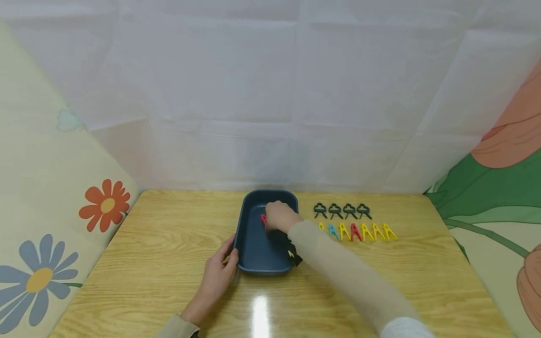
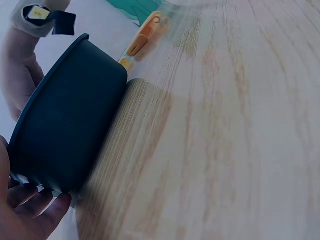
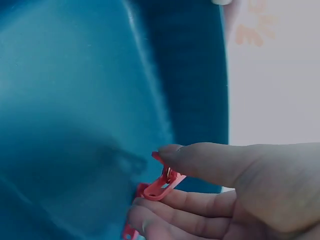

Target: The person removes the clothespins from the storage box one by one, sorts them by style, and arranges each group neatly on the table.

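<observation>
In the head view a deep dark-blue tray [image 1: 261,271] sits at the middle of the table. My left hand [image 1: 220,270] holds it by its near left side, thumb near the rim and fingers against the outer wall. My right hand [image 1: 280,216] reaches down inside the tray. Between thumb and fingers it pinches a red clothespin [image 3: 162,186], seen close up in the right wrist view. Another red piece [image 3: 130,232] shows just below, by the fingertips, partly hidden by them. The left wrist view shows the tray's outer wall [image 2: 70,115] and the left fingertips against it.
Right of the tray lies a row of yellow, blue and red clothespins [image 1: 356,232]. Behind it is a row of several black clips [image 1: 335,211]. The right sleeve [image 1: 338,267] crosses the tray's near right corner. A white cloth wall [image 1: 211,117] stands at the back.
</observation>
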The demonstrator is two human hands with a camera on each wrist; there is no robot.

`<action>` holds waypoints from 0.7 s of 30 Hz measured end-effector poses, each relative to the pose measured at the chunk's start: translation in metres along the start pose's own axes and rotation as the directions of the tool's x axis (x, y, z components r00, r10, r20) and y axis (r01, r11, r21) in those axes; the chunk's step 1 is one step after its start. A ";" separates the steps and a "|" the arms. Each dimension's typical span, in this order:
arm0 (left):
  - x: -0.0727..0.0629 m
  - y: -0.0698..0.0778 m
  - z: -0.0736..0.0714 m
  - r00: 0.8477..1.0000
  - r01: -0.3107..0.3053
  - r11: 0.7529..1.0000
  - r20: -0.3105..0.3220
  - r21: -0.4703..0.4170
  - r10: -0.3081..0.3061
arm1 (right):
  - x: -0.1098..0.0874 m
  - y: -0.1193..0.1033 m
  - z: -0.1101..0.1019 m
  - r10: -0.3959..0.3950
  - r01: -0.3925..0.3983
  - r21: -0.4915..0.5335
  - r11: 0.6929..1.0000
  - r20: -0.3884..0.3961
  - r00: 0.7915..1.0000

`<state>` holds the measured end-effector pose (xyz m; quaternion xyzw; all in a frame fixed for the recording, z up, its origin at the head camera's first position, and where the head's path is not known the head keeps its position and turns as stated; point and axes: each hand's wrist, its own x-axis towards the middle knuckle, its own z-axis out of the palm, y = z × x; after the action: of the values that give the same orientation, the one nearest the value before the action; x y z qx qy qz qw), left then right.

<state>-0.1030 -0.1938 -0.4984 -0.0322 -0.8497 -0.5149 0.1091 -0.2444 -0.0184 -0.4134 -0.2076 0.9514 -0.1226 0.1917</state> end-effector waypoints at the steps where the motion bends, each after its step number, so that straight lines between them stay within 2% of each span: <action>1: 0.000 0.000 0.000 1.000 0.000 1.000 0.001 0.003 0.000 | -0.002 0.001 -0.002 -0.006 0.006 0.002 1.000 -0.008 1.000; 8: -0.001 -0.002 0.000 1.000 0.008 1.000 0.005 -0.001 -0.008 | -0.017 0.012 -0.017 -0.052 0.054 0.045 0.998 -0.052 0.997; 13: 0.000 -0.002 0.000 1.000 0.007 1.000 0.002 0.004 -0.007 | -0.025 0.025 -0.027 -0.073 0.077 0.067 0.995 -0.057 0.996; 21: 0.002 -0.004 0.000 1.000 0.012 1.000 0.008 0.006 -0.012 | -0.046 0.045 -0.043 -0.031 0.035 0.083 0.996 -0.059 0.998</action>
<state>-0.1053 -0.1953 -0.5015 -0.0289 -0.8519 -0.5127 0.1026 -0.2394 0.0480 -0.3745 -0.2114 0.9469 -0.1717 0.1708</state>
